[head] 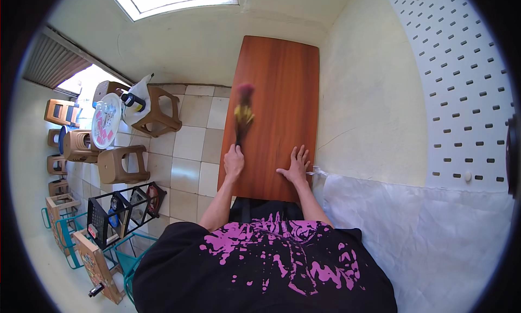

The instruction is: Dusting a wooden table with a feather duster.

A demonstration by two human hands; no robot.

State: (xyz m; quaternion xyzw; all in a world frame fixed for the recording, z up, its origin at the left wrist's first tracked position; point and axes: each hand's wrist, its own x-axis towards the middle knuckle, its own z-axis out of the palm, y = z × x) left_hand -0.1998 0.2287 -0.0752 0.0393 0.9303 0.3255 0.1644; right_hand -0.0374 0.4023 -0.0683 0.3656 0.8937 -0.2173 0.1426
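Note:
My left hand (234, 162) is closed around the dark handle of a duster (244, 113), which points away from me over the left part of a reddish-brown wooden table (276, 89). The duster's head is yellow lower down and pink or purple at the tip, and it looks blurred. My right hand (296, 165) rests with fingers spread on the table near its right edge and holds nothing.
A pale wall (366, 109) borders the table's right side, with a white pegboard (460, 89) and a white sheet (407, 215). On the left stand brown plastic stools (122, 164), a round white table (106, 121) bearing items, a black rack (122, 211) and teal-framed chairs.

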